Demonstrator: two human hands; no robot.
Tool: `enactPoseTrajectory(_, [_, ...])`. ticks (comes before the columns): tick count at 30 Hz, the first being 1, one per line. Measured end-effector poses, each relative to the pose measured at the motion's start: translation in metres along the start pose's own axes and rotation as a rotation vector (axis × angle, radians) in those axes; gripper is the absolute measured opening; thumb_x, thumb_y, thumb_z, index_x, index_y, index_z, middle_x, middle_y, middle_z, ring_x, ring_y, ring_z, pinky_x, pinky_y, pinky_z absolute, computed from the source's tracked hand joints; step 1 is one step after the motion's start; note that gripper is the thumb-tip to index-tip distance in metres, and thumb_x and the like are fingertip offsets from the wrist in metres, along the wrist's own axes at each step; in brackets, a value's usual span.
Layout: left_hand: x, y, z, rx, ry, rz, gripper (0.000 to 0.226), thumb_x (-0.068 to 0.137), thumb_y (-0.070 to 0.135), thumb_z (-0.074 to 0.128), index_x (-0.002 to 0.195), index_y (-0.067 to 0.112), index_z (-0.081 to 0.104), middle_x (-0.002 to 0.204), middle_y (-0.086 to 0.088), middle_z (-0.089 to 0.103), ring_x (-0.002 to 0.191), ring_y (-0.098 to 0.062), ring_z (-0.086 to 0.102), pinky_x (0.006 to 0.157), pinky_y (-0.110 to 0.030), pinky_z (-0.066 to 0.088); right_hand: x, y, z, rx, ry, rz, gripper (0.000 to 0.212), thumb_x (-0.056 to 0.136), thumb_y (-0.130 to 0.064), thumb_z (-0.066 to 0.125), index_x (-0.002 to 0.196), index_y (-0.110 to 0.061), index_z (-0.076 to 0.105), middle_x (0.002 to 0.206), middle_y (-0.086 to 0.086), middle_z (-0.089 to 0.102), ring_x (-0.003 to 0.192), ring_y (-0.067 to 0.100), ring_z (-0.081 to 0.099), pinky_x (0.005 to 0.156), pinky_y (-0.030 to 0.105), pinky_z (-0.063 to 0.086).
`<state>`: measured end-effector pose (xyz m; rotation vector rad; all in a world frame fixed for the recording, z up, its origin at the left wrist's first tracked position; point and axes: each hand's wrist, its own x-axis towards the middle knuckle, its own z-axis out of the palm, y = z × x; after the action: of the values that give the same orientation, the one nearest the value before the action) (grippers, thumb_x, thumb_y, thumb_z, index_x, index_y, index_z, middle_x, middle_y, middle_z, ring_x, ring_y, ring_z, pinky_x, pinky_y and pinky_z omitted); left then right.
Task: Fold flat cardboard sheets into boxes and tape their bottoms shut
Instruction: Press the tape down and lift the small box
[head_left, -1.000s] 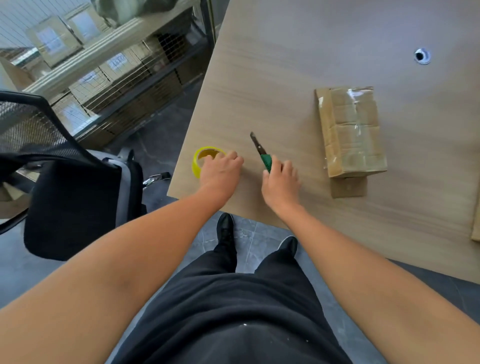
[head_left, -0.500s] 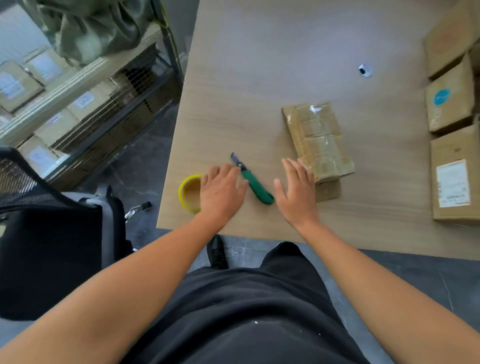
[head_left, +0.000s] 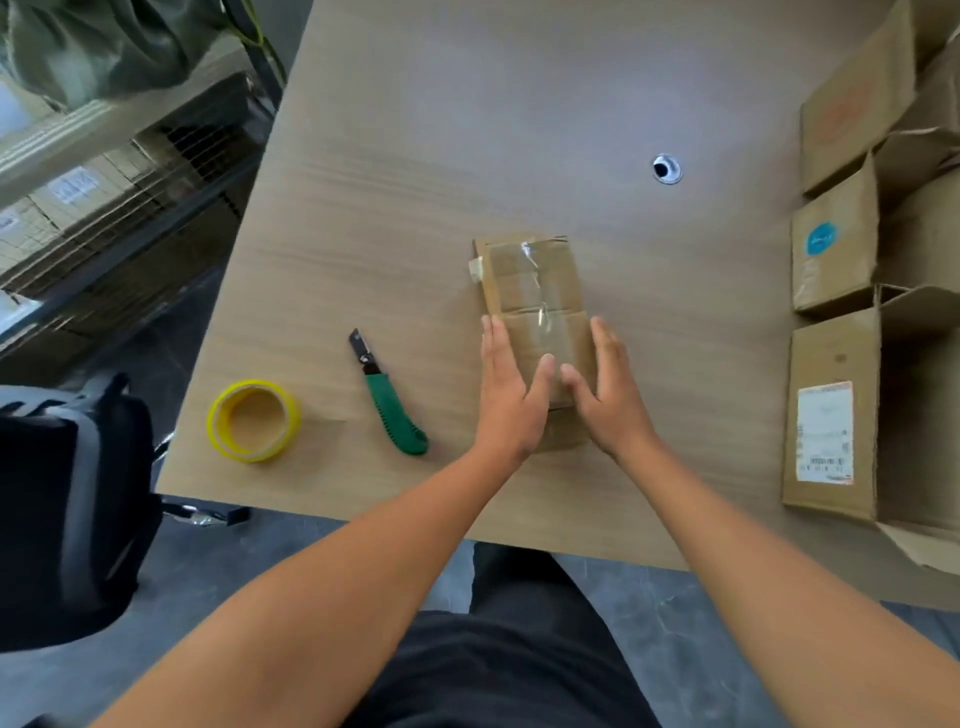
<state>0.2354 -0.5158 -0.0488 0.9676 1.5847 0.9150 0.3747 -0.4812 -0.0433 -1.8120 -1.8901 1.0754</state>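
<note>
A small cardboard box (head_left: 532, 291) with clear tape across its top lies in the middle of the wooden table (head_left: 415, 182). My left hand (head_left: 511, 395) touches its left side and my right hand (head_left: 608, 395) its right side, fingers straight, thumbs over the near end. The box's near end is hidden under my hands. A yellow tape roll (head_left: 253, 420) lies flat near the table's front left corner. A green-handled utility knife (head_left: 389, 397) lies between the roll and the box, blade pointing away.
Several open cardboard boxes (head_left: 836, 410) stand along the table's right edge. A cable hole (head_left: 666, 169) sits in the tabletop beyond the box. A black chair (head_left: 67, 509) is at lower left, and wire shelving (head_left: 119, 208) with boxes stands further left.
My left hand left the tape roll and my right hand left the knife; both moved right onto the taped box. The view shifted right, revealing the boxes at the table's right edge.
</note>
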Motion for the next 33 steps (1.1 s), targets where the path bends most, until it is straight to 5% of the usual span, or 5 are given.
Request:
enactPoseTrajectory(7, [0.025,-0.03,0.027,-0.305,0.108,-0.075,0.071,0.102,0.04,0.042,0.161,0.023,0.007,0.166,0.007,0.018,0.15,-0.004,0.021,0.124,-0.042,0.023,0.007,0.041,0.024,0.451,-0.12,0.066,0.073,0.1,-0.042,0.049,0.155,-0.05,0.002,0.165,-0.013,0.02,0.149,0.003,0.024,0.124,0.038,0.025])
enactPoseTrajectory(15, [0.075,0.024,0.002,0.399,0.255,0.27,0.061,0.105,0.035,0.04,0.159,0.014,0.021,0.167,-0.001,0.015,0.155,-0.015,0.005,0.126,-0.032,0.008,0.01,0.038,0.015,0.201,-0.124,-0.097,0.071,0.105,-0.02,0.048,0.16,-0.009,0.003,0.147,-0.005,0.023,0.127,-0.03,0.013,0.105,-0.004,0.011])
enactPoseTrajectory(20, [0.128,0.028,-0.003,0.215,0.173,0.052,0.063,0.106,0.027,0.045,0.159,0.01,0.016,0.167,-0.007,0.017,0.153,-0.017,0.014,0.125,-0.037,0.014,0.014,0.039,0.013,0.184,-0.14,-0.106,0.074,0.105,-0.029,0.048,0.16,-0.017,0.0,0.16,0.008,0.023,0.146,0.009,0.022,0.12,0.025,0.019])
enactPoseTrajectory(30, [0.14,0.0,0.0,-0.097,0.207,-0.045,0.072,0.098,0.049,0.051,0.158,0.03,0.016,0.161,-0.001,0.031,0.146,-0.018,0.033,0.12,-0.045,0.032,0.127,-0.005,-0.007,0.451,-0.235,0.019,0.068,0.106,-0.037,0.044,0.161,-0.026,0.006,0.167,-0.008,0.009,0.151,0.004,0.012,0.126,0.037,0.015])
enactPoseTrajectory(33, [0.149,-0.004,0.001,-0.139,0.219,-0.081,0.071,0.091,0.058,0.051,0.152,0.035,0.024,0.153,-0.003,0.042,0.139,-0.02,0.044,0.115,-0.047,0.039,0.151,0.0,0.0,0.587,-0.306,0.133,0.064,0.104,-0.046,0.042,0.16,-0.038,0.012,0.162,-0.007,0.03,0.143,0.01,0.039,0.12,0.041,0.033])
